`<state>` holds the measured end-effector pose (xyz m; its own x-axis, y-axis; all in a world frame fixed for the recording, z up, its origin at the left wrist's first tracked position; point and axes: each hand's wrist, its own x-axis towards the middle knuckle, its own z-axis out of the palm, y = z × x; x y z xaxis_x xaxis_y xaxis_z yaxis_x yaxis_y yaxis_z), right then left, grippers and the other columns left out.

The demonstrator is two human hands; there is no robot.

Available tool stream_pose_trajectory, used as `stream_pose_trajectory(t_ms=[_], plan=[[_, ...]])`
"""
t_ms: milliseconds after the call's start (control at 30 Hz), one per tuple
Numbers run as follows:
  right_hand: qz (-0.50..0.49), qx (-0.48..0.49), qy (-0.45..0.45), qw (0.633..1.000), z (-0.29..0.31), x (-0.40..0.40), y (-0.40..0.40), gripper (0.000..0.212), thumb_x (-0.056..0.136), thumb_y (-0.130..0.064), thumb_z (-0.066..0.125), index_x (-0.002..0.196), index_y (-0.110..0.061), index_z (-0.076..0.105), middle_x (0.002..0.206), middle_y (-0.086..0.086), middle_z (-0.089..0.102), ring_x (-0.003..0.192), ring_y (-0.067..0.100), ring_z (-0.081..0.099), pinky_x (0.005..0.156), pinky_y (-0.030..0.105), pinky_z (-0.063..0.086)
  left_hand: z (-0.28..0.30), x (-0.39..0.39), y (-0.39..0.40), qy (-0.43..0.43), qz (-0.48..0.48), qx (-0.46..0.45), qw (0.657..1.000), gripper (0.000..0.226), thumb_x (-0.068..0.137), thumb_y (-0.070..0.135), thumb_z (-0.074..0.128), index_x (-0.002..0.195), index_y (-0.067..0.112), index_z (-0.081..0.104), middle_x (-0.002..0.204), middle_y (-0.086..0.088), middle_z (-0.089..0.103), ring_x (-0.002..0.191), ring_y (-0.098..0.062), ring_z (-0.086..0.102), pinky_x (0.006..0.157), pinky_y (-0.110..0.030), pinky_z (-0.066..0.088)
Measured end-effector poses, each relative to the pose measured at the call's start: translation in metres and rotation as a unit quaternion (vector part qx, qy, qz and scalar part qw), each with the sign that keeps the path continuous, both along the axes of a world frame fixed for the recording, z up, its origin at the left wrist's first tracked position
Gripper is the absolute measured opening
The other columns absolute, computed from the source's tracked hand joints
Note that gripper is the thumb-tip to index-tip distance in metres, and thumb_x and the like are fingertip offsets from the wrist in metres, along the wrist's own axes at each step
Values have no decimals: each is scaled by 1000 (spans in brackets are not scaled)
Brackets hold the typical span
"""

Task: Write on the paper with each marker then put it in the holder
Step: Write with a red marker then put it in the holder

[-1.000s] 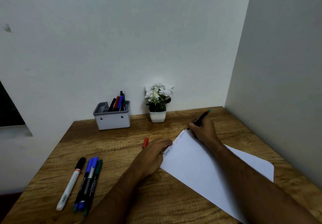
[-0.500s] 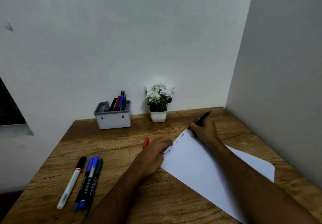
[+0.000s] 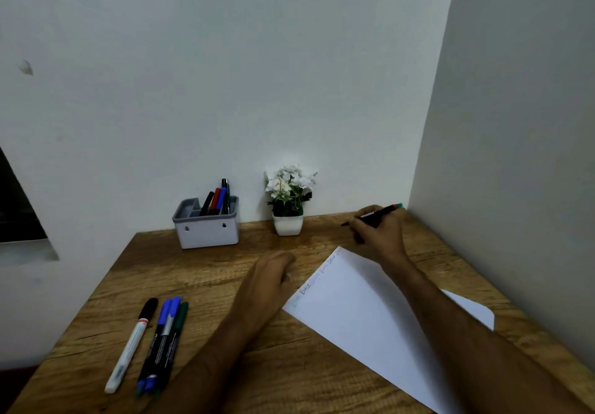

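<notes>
I see my right hand [image 3: 378, 233] pinching the marker [image 3: 373, 215] mid-barrel above the counter [image 3: 199, 272], just past the paper [image 3: 363, 314]; it looks light, stiff and slick, while my left hand [image 3: 267, 280] rests loosely curled.

We see bare table [image 3: 199, 272] between the holder [image 3: 206, 228] and our left hand [image 3: 267, 280]; the plant [image 3: 288, 199] stands just right of the holder.
</notes>
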<state>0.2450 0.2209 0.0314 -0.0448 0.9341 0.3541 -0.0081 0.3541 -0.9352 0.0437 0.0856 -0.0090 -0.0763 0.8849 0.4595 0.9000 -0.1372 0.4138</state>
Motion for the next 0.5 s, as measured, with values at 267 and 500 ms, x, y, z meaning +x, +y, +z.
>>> stream_pose_trajectory(t_ms=[267,500], plan=[[75,1,9,997,4,-7,-25,11,86,5,75,80,-3,71,58,6,63,49,15,57,48,27,48,11,-11,3,59,165,-61,983,18,83,5,55,72,16,65,74,-1,62,71,-16,60,55,-28,46],[143,-15,40,989,13,-13,-44,22,95,3,59,89,-4,79,79,31,71,67,30,68,64,40,60,22,-5,2,66,191,-124,971,11,81,5,57,75,14,61,85,-5,64,80,-21,63,59,-28,46]])
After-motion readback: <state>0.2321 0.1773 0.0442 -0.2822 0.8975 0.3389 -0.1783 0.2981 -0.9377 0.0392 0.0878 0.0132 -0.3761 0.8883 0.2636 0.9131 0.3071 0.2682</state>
